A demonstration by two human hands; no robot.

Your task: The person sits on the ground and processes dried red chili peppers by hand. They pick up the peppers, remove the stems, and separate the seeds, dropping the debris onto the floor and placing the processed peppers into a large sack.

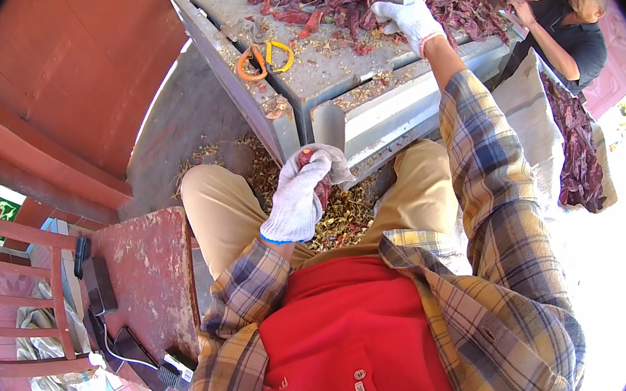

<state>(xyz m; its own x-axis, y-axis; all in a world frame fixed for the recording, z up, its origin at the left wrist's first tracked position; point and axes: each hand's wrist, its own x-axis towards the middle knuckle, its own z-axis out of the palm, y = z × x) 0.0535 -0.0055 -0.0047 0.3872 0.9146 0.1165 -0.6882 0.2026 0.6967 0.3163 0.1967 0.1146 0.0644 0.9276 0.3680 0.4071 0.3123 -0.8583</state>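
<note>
My left hand (295,202), in a white knit glove with soiled fingers, is closed around a dried red chili pepper (322,192) above my lap. Red pepper skin shows on both sides of the fingers. Stretched forward, my right hand (406,19) in a similar glove is at the near edge of a heap of dried red chilies (457,4) on a metal tabletop (330,67). Its fingers are curled, and whether they grip a pepper is hidden. Scissors (264,61) with one orange and one yellow handle lie at the table's left edge, blades pointing away.
Chili stems and scraps (345,220) cover the ground between my knees. An open sack (536,124) of dried chilies stands at the right, near another person (576,46). On my left, a worn red bench (143,268) holds dark devices and a white cable, beside a wooden chair (15,298).
</note>
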